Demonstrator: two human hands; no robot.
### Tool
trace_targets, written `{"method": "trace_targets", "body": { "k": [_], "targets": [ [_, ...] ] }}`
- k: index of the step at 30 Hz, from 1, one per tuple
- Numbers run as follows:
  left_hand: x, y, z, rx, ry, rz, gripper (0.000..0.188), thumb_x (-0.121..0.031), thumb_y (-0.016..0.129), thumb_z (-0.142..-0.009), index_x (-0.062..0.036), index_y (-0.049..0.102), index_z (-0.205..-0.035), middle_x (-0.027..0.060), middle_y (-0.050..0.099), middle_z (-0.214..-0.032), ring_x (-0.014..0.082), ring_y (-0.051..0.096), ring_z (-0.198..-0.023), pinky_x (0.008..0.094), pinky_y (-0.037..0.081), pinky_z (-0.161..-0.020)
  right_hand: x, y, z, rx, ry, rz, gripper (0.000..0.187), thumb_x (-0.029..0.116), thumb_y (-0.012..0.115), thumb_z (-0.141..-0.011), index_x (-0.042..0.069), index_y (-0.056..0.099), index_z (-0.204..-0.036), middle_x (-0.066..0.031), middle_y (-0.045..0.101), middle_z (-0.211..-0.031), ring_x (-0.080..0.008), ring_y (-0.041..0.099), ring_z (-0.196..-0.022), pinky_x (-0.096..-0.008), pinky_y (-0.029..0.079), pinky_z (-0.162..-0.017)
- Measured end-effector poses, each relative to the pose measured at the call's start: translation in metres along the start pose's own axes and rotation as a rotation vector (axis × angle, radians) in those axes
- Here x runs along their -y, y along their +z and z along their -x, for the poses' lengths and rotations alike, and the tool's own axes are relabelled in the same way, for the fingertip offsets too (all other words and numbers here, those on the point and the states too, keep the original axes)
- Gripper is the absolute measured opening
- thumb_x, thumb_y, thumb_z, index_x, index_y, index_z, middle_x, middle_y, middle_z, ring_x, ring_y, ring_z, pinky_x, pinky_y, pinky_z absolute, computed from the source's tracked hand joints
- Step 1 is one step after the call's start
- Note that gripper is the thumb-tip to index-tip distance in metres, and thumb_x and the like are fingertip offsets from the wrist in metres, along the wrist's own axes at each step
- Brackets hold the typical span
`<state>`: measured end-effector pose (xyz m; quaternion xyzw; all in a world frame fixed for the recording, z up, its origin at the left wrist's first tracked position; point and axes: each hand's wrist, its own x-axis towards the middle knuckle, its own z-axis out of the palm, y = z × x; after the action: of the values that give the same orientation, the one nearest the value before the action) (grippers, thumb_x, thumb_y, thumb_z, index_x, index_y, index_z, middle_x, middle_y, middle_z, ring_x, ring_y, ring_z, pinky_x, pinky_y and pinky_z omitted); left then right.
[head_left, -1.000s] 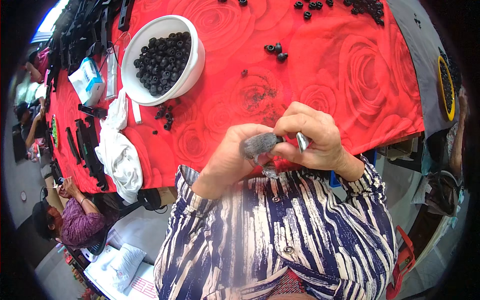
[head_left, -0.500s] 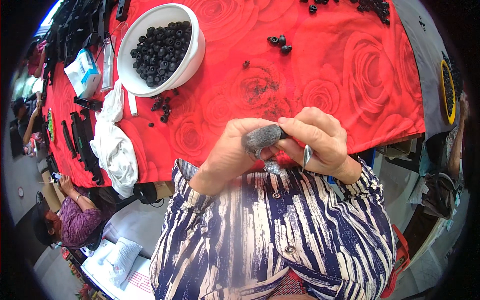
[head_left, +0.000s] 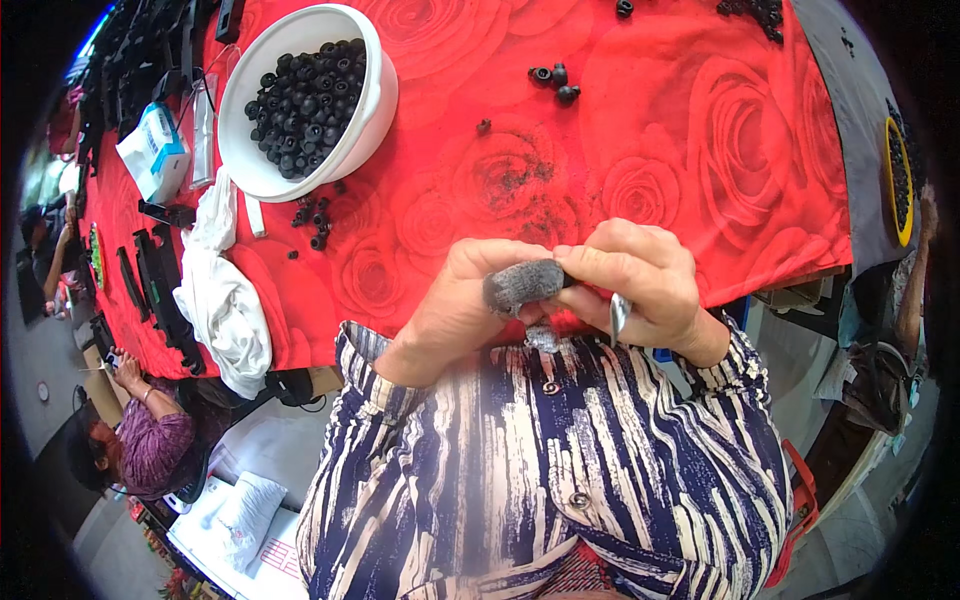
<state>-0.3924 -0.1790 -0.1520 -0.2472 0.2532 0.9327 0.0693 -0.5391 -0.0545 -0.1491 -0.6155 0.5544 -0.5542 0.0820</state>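
My left hand [head_left: 455, 310] and my right hand [head_left: 645, 280] meet close in front of my striped shirt, both with closed fingers. A grey, fuzzy, rounded piece [head_left: 522, 287] sits at the left fingertips; I cannot tell whether it is a finger covering or a held thing. Between it and my right fingertips shows a small black part [head_left: 567, 277], pinched by the right thumb and finger. A shiny metal blade-like tool [head_left: 618, 316] sticks out of my right hand. Crinkled silvery material [head_left: 543, 340] shows below the left fingers, its attachment hidden.
A white bowl [head_left: 385, 110] of small black round parts stands at the far left. Loose black parts [head_left: 560, 82] and dark crumbs [head_left: 525, 180] lie on the red rose-patterned cloth [head_left: 440, 150]. Left are a white cloth [head_left: 225, 310] and black strips [head_left: 165, 290]. Another person [head_left: 150, 435] sits farther left.
The grey piece has tilted and turned a little at my fingertips. Both hands stay together in nearly the same place. The view has shifted slightly, moving the bowl left in the picture.
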Motion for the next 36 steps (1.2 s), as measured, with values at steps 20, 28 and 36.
{"method": "trace_targets", "body": {
  "k": [20, 28, 36],
  "targets": [
    [-0.003, 0.009, -0.001, 0.034, 0.567, -0.64, 0.02, 0.001, 0.057, -0.087, 0.0044, 0.06, -0.106, 0.0083, 0.058, -0.095, 0.0124, 0.055, -0.084, 0.024, 0.045, -0.073, 0.008, -0.02, 0.0, 0.145, 0.473, -0.222, 0.032, 0.017, 0.051, -0.088, -0.005, 0.052, -0.111, -0.0101, 0.05, -0.081, -0.0182, 0.046, -0.066, -0.0283, 0.036, -0.06],
    [-0.004, 0.005, 0.0, 0.041, 0.538, -0.643, 0.021, 0.003, 0.056, -0.086, 0.0051, 0.059, -0.107, 0.0082, 0.058, -0.094, 0.0124, 0.054, -0.083, 0.0238, 0.045, -0.072, 0.005, -0.019, -0.005, 0.145, 0.413, -0.117, 0.016, 0.01, 0.056, -0.085, -0.001, 0.056, -0.096, -0.0142, 0.055, -0.077, -0.0312, 0.056, -0.069, -0.038, 0.044, -0.06],
    [-0.003, 0.003, -0.002, 0.069, 0.513, -0.613, 0.022, 0.0, 0.055, -0.089, 0.004, 0.058, -0.111, 0.006, 0.056, -0.093, 0.0099, 0.053, -0.08, 0.022, 0.044, -0.069, -0.001, -0.018, -0.005, 0.181, 0.346, -0.103, 0.018, 0.012, 0.054, -0.088, -0.003, 0.055, -0.098, -0.0112, 0.053, -0.074, -0.0251, 0.052, -0.063, -0.0336, 0.041, -0.057]
  ]
}}
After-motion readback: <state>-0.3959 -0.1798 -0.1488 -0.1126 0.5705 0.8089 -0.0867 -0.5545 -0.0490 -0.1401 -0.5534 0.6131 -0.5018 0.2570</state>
